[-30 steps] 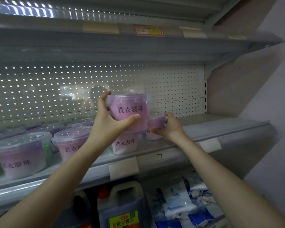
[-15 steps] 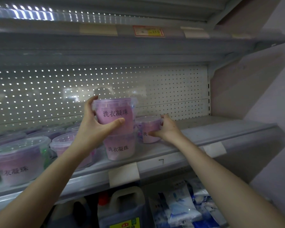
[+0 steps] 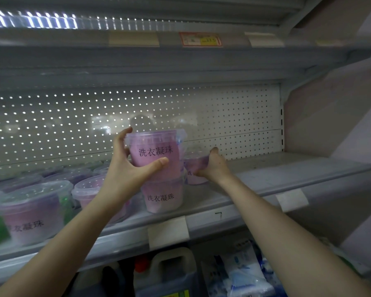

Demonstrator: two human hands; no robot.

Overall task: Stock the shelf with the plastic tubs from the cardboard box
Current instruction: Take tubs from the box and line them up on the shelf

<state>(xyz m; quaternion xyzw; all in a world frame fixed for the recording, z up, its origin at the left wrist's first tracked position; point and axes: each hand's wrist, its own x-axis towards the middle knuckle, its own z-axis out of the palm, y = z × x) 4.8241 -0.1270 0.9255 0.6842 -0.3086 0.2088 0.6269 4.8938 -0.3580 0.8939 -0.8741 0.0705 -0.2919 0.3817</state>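
Well, I'm reading 洗衣凝珠 in black on the upper tub (image 3: 156,155) at frame centre and on the lower tub (image 3: 162,198) directly beneath, standing on the shelf (image 3: 287,174). I'm wrapping the left hand (image 3: 124,173) round the upper tub, thumb across its front. The right hand (image 3: 212,166) is gripping a third tub (image 3: 193,168) just right of them, fingers curled round it.

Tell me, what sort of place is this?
Probably a shop aisle: a metal shelf with a perforated back panel, a red price tag on the edge above, rows of identical lidded tubs, and a jug and packets below.
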